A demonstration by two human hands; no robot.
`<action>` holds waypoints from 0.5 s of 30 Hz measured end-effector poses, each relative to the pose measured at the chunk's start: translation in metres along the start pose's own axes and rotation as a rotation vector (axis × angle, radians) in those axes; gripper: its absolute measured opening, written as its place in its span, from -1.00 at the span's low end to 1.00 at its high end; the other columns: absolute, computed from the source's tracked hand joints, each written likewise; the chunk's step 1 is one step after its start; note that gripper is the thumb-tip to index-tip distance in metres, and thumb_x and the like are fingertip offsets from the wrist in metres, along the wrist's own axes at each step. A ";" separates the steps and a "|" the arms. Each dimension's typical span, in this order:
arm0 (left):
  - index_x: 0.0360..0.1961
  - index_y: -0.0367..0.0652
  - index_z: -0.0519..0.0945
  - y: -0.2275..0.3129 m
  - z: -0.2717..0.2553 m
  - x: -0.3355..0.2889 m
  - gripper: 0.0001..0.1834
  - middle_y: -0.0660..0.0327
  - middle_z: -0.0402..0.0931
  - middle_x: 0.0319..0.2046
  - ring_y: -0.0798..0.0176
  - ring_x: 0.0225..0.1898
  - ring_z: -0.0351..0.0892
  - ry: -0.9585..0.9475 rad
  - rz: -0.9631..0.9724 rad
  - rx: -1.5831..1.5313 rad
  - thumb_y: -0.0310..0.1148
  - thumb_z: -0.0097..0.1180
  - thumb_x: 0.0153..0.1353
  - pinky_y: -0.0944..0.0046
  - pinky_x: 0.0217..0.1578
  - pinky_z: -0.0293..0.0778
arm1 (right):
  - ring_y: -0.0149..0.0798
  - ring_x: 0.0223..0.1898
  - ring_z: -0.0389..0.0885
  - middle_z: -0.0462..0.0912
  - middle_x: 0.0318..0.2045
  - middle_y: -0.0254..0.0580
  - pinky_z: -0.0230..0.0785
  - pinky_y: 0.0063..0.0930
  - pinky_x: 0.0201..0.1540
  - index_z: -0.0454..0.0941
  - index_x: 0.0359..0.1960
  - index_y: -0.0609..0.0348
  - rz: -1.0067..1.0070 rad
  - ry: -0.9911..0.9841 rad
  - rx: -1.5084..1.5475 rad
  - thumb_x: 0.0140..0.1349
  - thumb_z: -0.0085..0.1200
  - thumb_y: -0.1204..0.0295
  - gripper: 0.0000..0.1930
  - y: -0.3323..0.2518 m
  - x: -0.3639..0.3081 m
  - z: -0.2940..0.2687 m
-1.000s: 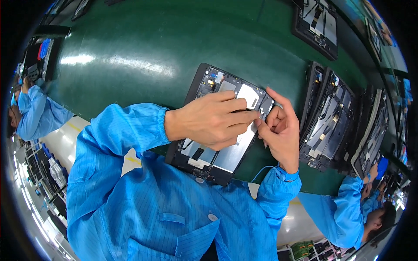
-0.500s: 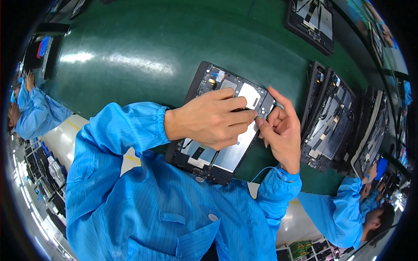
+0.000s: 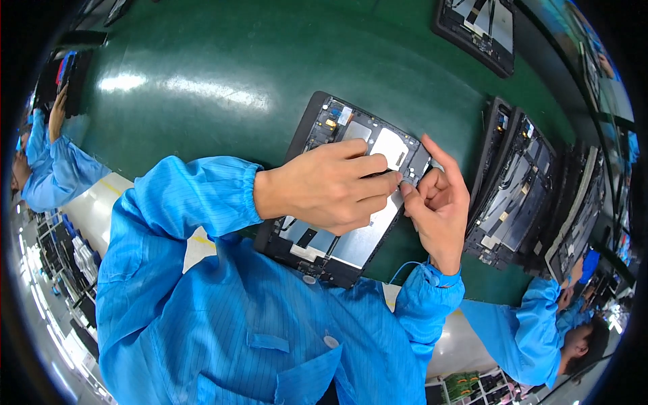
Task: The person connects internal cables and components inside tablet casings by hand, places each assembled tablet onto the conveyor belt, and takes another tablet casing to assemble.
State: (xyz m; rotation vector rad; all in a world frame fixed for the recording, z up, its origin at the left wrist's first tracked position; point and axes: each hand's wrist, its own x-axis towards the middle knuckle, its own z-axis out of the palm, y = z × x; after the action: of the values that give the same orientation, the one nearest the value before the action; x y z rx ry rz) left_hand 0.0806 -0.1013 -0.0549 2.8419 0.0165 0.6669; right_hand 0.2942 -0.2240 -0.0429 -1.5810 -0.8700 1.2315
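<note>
An opened tablet (image 3: 358, 250) lies tilted on the green table in front of me, its metal plates, board and cables showing. My left hand (image 3: 337, 189) reaches across it, knuckles up, with thumb and fingers pinched near the tablet's right edge. Whatever is between those fingertips is too small or hidden to name. At the same edge, my right hand (image 3: 442, 209) grips the tablet. Its thumb tip almost meets the left fingertips, the index finger stretches past the upper right corner, and the other fingers curl in.
Several opened tablets (image 3: 516, 196) lean in a row at the right, and another opened tablet (image 3: 479, 30) lies at the far right. Co-workers in blue sit on either side: a sleeve (image 3: 67, 172) at the left and a sleeve (image 3: 533, 331) at the right. The green table (image 3: 202, 61) stretches away.
My right hand has shifted slightly, its index finger a little further right beside the corner. The pinched left hand has barely moved. At the left, the co-worker's hand has risen.
</note>
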 end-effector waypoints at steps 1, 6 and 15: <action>-0.11 -0.21 0.81 0.000 0.001 0.000 -0.57 0.22 0.76 0.14 0.19 -0.11 0.55 0.006 -0.008 -0.005 -0.25 0.41 -0.03 0.18 -0.23 0.46 | -0.67 -0.42 0.36 0.38 -0.45 -0.53 0.30 -0.69 -0.34 0.44 0.61 0.09 0.011 0.007 0.005 0.31 0.31 0.77 -0.20 0.000 -0.001 0.000; -0.11 -0.21 0.81 0.001 -0.001 0.000 -0.57 0.22 0.75 0.15 0.19 -0.11 0.55 0.014 -0.024 -0.005 -0.24 0.40 -0.02 0.18 -0.21 0.47 | -0.65 -0.47 0.38 0.42 -0.46 -0.52 0.34 -0.67 -0.39 0.39 0.65 0.10 0.074 -0.001 0.073 0.35 0.32 0.75 -0.18 -0.010 -0.003 0.001; -0.12 -0.18 0.80 0.000 -0.001 -0.001 -0.60 0.22 0.75 0.13 0.18 -0.11 0.55 0.003 -0.005 -0.025 -0.23 0.40 0.00 0.17 -0.18 0.48 | -0.66 -0.46 0.35 0.40 -0.46 -0.54 0.25 -0.70 -0.39 0.41 0.64 0.10 0.024 0.022 0.044 0.33 0.30 0.78 -0.18 -0.003 -0.004 0.003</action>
State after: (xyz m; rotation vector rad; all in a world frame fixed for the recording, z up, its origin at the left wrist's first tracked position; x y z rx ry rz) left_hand 0.0793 -0.1010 -0.0540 2.8159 0.0150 0.6658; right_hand 0.2906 -0.2261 -0.0392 -1.5708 -0.8075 1.2398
